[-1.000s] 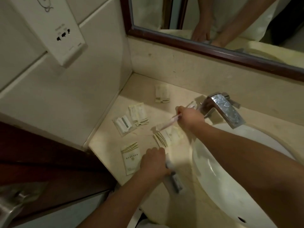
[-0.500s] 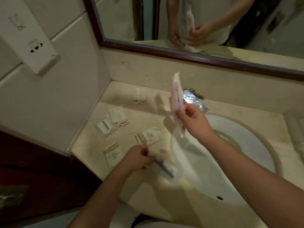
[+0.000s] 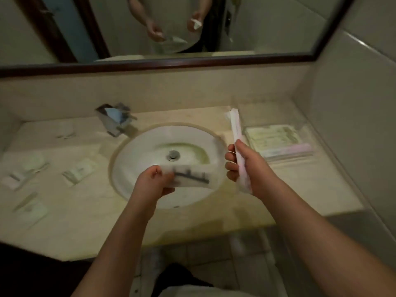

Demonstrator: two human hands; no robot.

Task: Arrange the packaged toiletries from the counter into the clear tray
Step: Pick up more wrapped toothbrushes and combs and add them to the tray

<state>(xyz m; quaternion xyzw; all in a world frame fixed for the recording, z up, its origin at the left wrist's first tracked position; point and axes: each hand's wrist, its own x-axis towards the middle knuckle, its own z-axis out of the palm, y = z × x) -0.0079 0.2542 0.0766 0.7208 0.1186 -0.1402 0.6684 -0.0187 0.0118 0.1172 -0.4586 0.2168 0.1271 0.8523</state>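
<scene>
My left hand [image 3: 153, 181] grips a clear packet with a dark comb [image 3: 192, 175] inside, held flat over the sink basin [image 3: 137, 151]. My right hand [image 3: 244, 166] holds a long wrapped pink toothbrush [image 3: 235, 129] upright over the basin's right rim. The clear tray [image 3: 308, 133] sits on the counter to the right and holds flat packets and a pink wrapped toothbrush [image 3: 289, 150]. Several small white packets [image 3: 79, 170] lie blurred on the counter left of the sink.
A chrome faucet [image 3: 115, 120] stands behind the basin at the left. A dark-framed mirror [image 3: 162, 61] runs along the back wall and reflects the person. Tiled walls close off the counter at both ends. Tiled floor shows below the counter's front edge.
The view has swung right from the left counter to the sink and tray. Both hands have lifted their packets off the counter and carried them rightward over the basin.
</scene>
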